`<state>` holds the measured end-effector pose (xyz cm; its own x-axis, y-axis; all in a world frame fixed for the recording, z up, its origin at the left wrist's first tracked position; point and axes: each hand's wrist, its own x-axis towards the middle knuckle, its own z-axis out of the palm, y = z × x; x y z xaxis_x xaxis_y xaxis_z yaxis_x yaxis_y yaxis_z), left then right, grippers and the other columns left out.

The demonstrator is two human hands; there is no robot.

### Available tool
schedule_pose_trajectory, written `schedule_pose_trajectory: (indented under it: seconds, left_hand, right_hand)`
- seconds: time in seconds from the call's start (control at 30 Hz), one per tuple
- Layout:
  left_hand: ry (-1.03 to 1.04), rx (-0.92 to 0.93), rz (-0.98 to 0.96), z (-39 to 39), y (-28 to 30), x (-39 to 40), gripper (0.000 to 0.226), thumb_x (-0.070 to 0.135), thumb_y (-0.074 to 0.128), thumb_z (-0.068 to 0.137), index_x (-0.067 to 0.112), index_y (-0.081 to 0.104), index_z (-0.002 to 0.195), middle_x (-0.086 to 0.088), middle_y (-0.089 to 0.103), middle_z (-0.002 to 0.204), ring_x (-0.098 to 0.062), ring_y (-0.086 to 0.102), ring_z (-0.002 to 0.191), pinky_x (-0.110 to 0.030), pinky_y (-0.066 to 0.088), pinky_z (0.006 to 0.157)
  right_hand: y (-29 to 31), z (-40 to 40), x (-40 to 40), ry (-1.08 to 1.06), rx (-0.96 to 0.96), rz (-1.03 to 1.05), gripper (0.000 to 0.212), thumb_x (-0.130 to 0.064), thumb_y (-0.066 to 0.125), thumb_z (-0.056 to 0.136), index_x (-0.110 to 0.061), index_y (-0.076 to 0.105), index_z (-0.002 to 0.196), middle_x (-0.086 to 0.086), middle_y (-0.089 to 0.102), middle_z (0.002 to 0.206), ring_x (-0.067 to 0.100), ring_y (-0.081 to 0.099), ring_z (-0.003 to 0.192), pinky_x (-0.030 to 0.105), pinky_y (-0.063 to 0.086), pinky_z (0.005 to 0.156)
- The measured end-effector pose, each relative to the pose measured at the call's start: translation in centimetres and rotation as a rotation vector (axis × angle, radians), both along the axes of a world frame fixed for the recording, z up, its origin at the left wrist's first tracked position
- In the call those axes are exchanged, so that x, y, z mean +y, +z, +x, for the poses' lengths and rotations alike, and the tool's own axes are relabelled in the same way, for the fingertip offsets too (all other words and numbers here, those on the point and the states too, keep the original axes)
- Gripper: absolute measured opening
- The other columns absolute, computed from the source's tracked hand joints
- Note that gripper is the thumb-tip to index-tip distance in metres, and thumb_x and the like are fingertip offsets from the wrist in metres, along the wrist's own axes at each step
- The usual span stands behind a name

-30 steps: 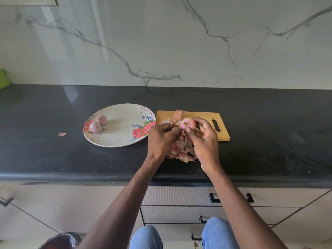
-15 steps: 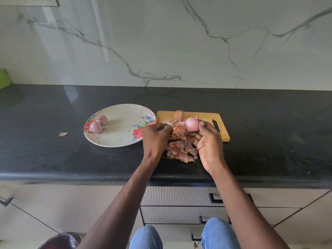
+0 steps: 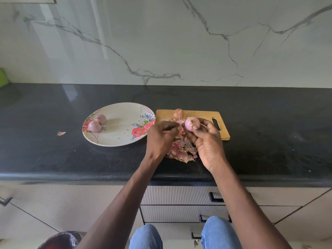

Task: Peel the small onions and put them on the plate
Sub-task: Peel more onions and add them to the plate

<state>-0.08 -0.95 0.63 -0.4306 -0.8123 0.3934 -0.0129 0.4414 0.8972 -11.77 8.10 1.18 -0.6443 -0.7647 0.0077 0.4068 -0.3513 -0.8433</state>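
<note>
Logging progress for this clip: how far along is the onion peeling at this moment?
Done: two peeled onions lie on the plate, and a heap of skins sits at the counter edge. In hand: the right hand holds a mostly peeled onion while the left hand pinches a strip of skin. Left: one unpeeled onion waits on the cutting board.

The left hand covers whatever its curled fingers pinch, plus part of the peel pile. Green thing is cut off at the edge.
</note>
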Motion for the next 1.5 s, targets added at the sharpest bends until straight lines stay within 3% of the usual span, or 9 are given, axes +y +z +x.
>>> schedule_pose_trajectory:
  seconds: [0.07, 0.17, 0.53, 0.77, 0.93, 1.13, 1.3, 1.4, 1.5]
  left_hand:
    - [0.004, -0.012, -0.015, -0.1, -0.1, -0.1, 0.024, 0.007, 0.069, 0.089, 0.011, 0.076, 0.112, 0.004, 0.076, 0.105, -0.005, 0.07, 0.093, -0.024, 0.057, 0.082]
    - [-0.015, -0.004, 0.0, -0.2, -0.1, 0.0, 0.014, 0.01, 0.07, 0.09, 0.013, 0.079, 0.101, 0.006, 0.077, 0.096, -0.004, 0.071, 0.089, -0.023, 0.057, 0.079]
    - [-0.139, 0.059, 0.151, -0.5, -0.4, 0.2, 0.018, 0.017, 0.071, 0.094, 0.007, 0.079, 0.107, -0.002, 0.079, 0.089, -0.018, 0.076, 0.082, -0.028, 0.06, 0.076]
    - [-0.171, 0.122, 0.301, -0.5, -0.5, 0.1, 0.014, 0.013, 0.071, 0.093, 0.005, 0.079, 0.101, -0.01, 0.078, 0.089, -0.029, 0.076, 0.084, -0.047, 0.06, 0.086]
    - [-0.108, 0.109, 0.225, -0.4, -0.4, 0.2, 0.011, 0.006, 0.069, 0.092, 0.003, 0.08, 0.091, -0.007, 0.078, 0.079, -0.023, 0.075, 0.075, -0.036, 0.06, 0.072]
    - [-0.077, 0.1, 0.196, -0.6, -0.4, -0.1, 0.015, 0.005, 0.066, 0.092, 0.003, 0.079, 0.084, -0.013, 0.076, 0.077, -0.037, 0.073, 0.077, -0.054, 0.061, 0.075]
    - [-0.068, 0.134, 0.252, -0.9, -0.2, -0.1, 0.018, 0.006, 0.064, 0.093, 0.01, 0.078, 0.082, -0.01, 0.077, 0.078, -0.031, 0.076, 0.076, -0.05, 0.062, 0.076]
    - [-0.102, 0.191, 0.342, -0.8, 0.0, 0.3, 0.013, 0.003, 0.065, 0.094, 0.002, 0.077, 0.09, -0.013, 0.077, 0.084, -0.031, 0.076, 0.077, -0.043, 0.062, 0.078]
    - [-0.143, 0.221, 0.393, -0.7, 0.0, 0.3, 0.013, 0.004, 0.065, 0.094, -0.004, 0.076, 0.097, -0.018, 0.077, 0.089, -0.038, 0.075, 0.081, -0.048, 0.061, 0.082]
  right_hand:
    - [0.0, -0.2, 0.0, 0.003, -0.028, -0.015, 0.032, 0.012, 0.057, 0.092, -0.002, 0.056, 0.121, 0.015, 0.072, 0.111, 0.027, 0.071, 0.105, 0.032, 0.059, 0.091]
    - [-0.1, -0.4, -0.1, 0.017, -0.02, -0.023, 0.032, 0.009, 0.06, 0.091, -0.004, 0.058, 0.12, 0.013, 0.074, 0.11, 0.026, 0.07, 0.105, 0.033, 0.059, 0.089]
    - [-0.8, 0.2, -0.6, -0.121, 0.363, 0.079, 0.037, 0.002, 0.07, 0.089, -0.014, 0.057, 0.119, 0.005, 0.073, 0.118, 0.016, 0.068, 0.113, 0.037, 0.053, 0.101]
    - [-1.2, 0.4, -0.7, -0.161, 0.502, 0.098, 0.036, 0.003, 0.071, 0.088, -0.01, 0.058, 0.119, 0.006, 0.073, 0.118, 0.015, 0.067, 0.114, 0.041, 0.052, 0.103]
    - [-1.4, 0.5, -0.8, -0.175, 0.6, 0.128, 0.034, 0.002, 0.072, 0.088, -0.012, 0.06, 0.117, 0.004, 0.073, 0.118, 0.013, 0.067, 0.114, 0.045, 0.052, 0.104]
    - [-1.2, 0.4, -0.8, -0.168, 0.514, 0.158, 0.033, -0.005, 0.074, 0.088, -0.016, 0.062, 0.117, 0.001, 0.074, 0.115, 0.013, 0.069, 0.11, 0.045, 0.054, 0.101]
    - [-1.1, 0.7, -0.5, -0.12, 0.404, 0.166, 0.032, -0.009, 0.072, 0.091, -0.012, 0.062, 0.122, 0.003, 0.075, 0.113, 0.016, 0.071, 0.107, 0.045, 0.055, 0.099]
    - [-1.1, 0.6, -0.5, -0.119, 0.39, 0.167, 0.032, -0.008, 0.07, 0.092, -0.013, 0.061, 0.122, 0.003, 0.075, 0.114, 0.015, 0.07, 0.108, 0.045, 0.055, 0.099]
    - [-1.0, 0.5, -0.6, -0.094, 0.334, 0.146, 0.028, -0.006, 0.067, 0.094, -0.015, 0.061, 0.12, 0.004, 0.074, 0.115, 0.02, 0.07, 0.11, 0.048, 0.053, 0.101]
